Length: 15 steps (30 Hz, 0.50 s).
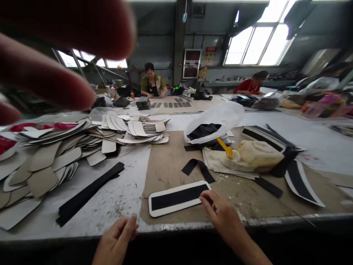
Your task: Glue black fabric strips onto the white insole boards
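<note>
A long rounded white board (159, 212) with a black fabric strip (176, 197) along its middle lies on the brown sheet near the table's front edge. At its right end is my right hand (222, 213), thumb and fingers closed at the lower corner; the fingertips partly hide that end. My left hand (118, 235) is at the table edge, left of the board and apart from it. Its fingers are curled in and the thumb lies against them, with nothing visible in them. Beyond the board lies a bent black strip (197, 167).
Blurred fingers of another hand (110, 29) cover the upper left, close to the camera. Stacked rounded boards (44, 180) and black strips (91, 193) lie left. Rightward are a plastic bag (228, 117), a yellow spoon (224, 147) and a glue-smeared container (260, 154). Two people work beyond.
</note>
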Available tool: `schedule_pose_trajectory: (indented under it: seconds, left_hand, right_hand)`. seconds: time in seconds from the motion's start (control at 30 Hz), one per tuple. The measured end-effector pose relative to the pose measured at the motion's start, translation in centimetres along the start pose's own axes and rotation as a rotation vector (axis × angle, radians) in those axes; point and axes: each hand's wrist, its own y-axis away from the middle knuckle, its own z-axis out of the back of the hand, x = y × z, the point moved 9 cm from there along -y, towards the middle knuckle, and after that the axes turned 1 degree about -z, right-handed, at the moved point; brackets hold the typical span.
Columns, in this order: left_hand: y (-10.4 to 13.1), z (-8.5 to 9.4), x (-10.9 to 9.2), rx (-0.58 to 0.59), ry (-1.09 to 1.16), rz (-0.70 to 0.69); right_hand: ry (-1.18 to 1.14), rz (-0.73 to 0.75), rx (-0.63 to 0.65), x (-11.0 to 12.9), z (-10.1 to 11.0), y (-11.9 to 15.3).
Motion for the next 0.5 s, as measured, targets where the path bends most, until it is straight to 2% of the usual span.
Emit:
schedule_pose_trajectory:
  seconds: [0.07,0.17,0.37,0.5]
  left_hand:
    - [-2.3,-1.0,0.2,0.019,-0.09,-0.043]
    - [-4.8,-1.9,0.4,-0.019,-0.115,-0.072]
    - [-6.6,-4.1,0.8,-0.019,-0.042,-0.056]
    - [-6.8,-4.5,1.2,-0.047,0.036,-0.074]
  right_hand:
    - [0.164,-0.093,-0.077,-3.3,1.2,-0.6]
    - [0.296,-0.19,-0.07,-6.2,1.2,-1.2]
    - [0.257,-0.228,-0.078,-7.1,0.4,-1.7]
    - [0.226,-0.209,-0.071,-7.7,0.1,-1.6]
